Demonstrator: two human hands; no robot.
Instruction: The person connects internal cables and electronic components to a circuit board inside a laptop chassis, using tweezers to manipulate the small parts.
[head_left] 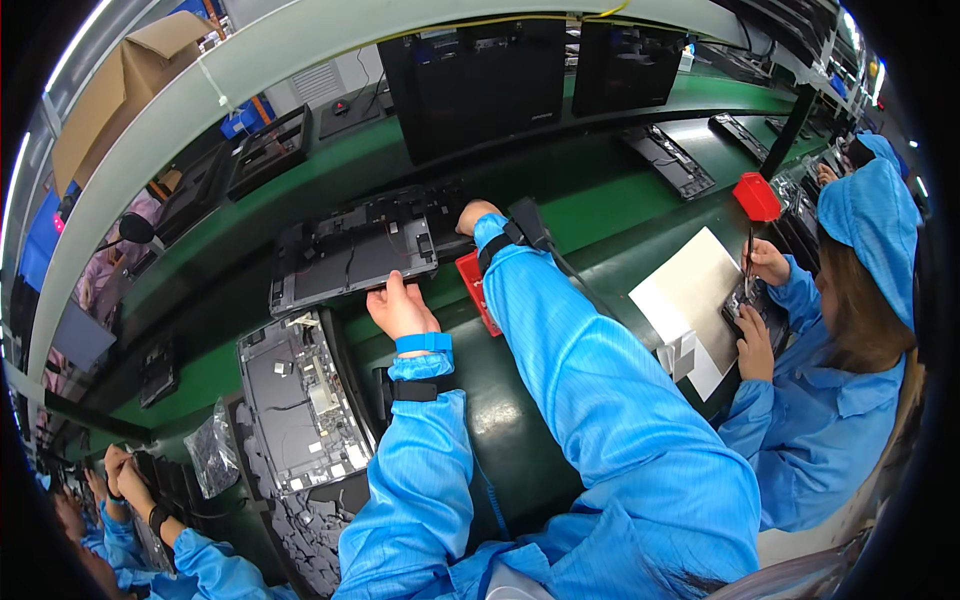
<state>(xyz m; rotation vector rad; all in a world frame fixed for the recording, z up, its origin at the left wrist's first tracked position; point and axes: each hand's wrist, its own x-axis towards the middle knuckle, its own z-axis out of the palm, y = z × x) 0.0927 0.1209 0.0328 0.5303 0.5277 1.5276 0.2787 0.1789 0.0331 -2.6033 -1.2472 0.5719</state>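
A dark, opened laptop chassis (365,262) with wires and small boards rests across the green conveyor ahead of me. At its near edge, my left hand (402,308) has its thumb and fingers closed on the rim. Farther right, my right hand (478,215) is curled at the end of a dark part (443,208) beside the chassis; its fingertips are hidden, so what it grips cannot be made out. Between my forearms lies a red bin (478,290). Nearer, to the left of my left forearm, is another opened laptop chassis (300,400) with a bare board and white stickers.
A co-worker (830,330) in blue sits at right, handling a small part above a white sheet (690,300). Black panels (480,90) stand behind the conveyor. More chassis (670,160) lie farther along it. A clear plastic bag (212,450) and another person's hands (125,480) are at lower left.
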